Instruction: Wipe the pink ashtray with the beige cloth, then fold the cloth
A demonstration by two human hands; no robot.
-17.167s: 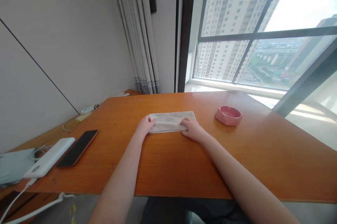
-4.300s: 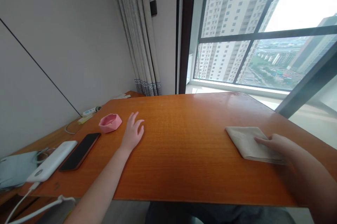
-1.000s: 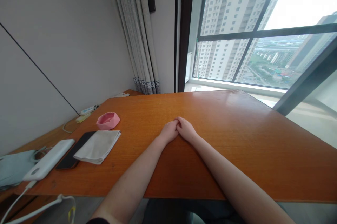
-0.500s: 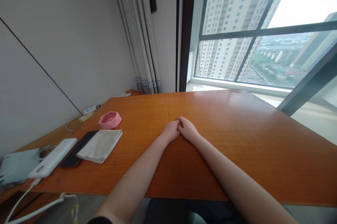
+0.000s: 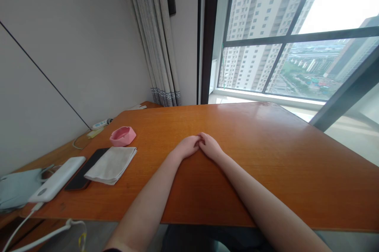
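My left hand [image 5: 188, 145] and my right hand [image 5: 210, 146] meet on the wooden table [image 5: 260, 165], their fingers folded over one another. The right fingers curl over the left ones, so part of the left fingers is hidden. No object shows in either hand. To the left of my hands lies a folded pale cloth [image 5: 111, 165], partly on top of a dark phone [image 5: 84, 171]. Behind the cloth sits a pink ashtray [image 5: 122, 137] with angular sides. Both hands are well apart from these things.
A white power bank [image 5: 57, 179] with a cable plugged in lies near the left table edge. Beside it is a pale blue folded item [image 5: 19, 189]. A power strip [image 5: 102, 124] rests by the wall. Curtain [image 5: 156, 39] and window [image 5: 284, 39] stand beyond the table.
My left wrist and forearm have shifted slightly to the left, with the left hand lying flatter. The fingers still touch. The view has tilted a little; the objects stay in place.
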